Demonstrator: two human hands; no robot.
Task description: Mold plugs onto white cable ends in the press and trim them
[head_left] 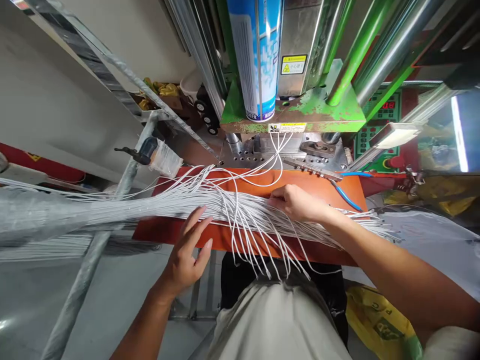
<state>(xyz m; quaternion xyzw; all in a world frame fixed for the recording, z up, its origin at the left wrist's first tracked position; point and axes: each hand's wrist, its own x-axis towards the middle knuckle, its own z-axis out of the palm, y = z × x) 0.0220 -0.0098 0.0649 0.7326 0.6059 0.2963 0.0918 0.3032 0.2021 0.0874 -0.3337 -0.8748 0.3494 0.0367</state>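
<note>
A thick bundle of thin white cables (195, 200) runs from the left edge across an orange board (165, 232). Several cable ends hang over the board's front edge towards the lap. My left hand (191, 255) is at the near side of the bundle, fingers spread, holding nothing. Over the bundle's right part, my right hand (296, 202) has its fingers pinched together at the cables; what lies between the fingertips is hidden. A few cables loop up to the machine's metal bed (247, 159) behind the board.
A green press plate (315, 112) stands behind the board, with a blue spray can (260, 65) on it. A metal block (317, 169) and a blue tube (347, 196) lie at the back right. Left is a metal frame bar (97, 255); lower right, a yellow bag (378, 320).
</note>
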